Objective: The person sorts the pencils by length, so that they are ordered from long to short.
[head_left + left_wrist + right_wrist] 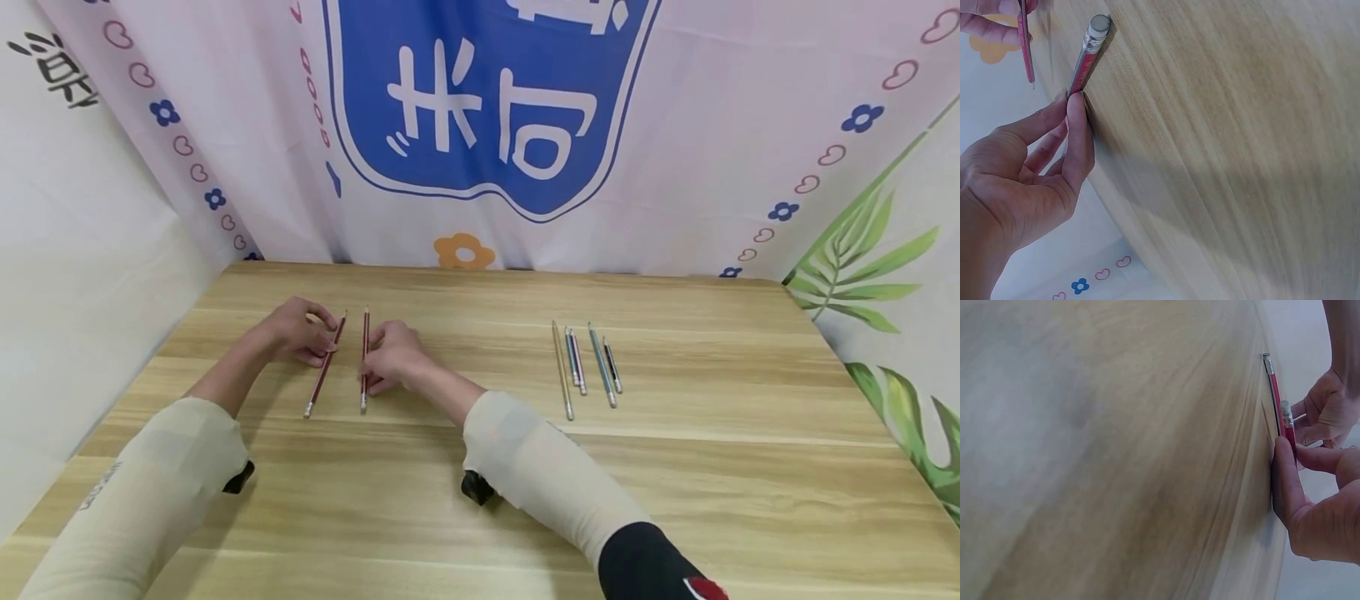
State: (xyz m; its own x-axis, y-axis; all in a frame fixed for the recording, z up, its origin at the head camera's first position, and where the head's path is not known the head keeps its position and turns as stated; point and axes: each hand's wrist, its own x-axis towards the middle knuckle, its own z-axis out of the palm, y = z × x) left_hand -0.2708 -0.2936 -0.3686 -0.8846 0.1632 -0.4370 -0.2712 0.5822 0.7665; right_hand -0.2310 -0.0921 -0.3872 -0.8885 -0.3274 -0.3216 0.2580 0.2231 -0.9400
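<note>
On the left part of the table lie two dark red pencils, eraser ends toward me. My left hand (298, 329) pinches the left red pencil (324, 372), which slants. Its metal ferrule and grey eraser (1101, 25) show up close in the left wrist view. The right red pencil (365, 346), nearly straight up and down, is pinched between thumb and fingers of my right hand (395, 354). In the right wrist view, the right hand's pencil (1289, 428) overlaps the left one (1273, 384). A small gap parts the two pencils in the head view.
Right of centre lie a gold pencil (562, 371), a long blue pencil (602, 364), a short black pencil (612, 365), a pink-and-white pencil (577, 362) and a short blue one (571, 354). A printed curtain (660, 225) borders the wooden table (712, 483) at the back.
</note>
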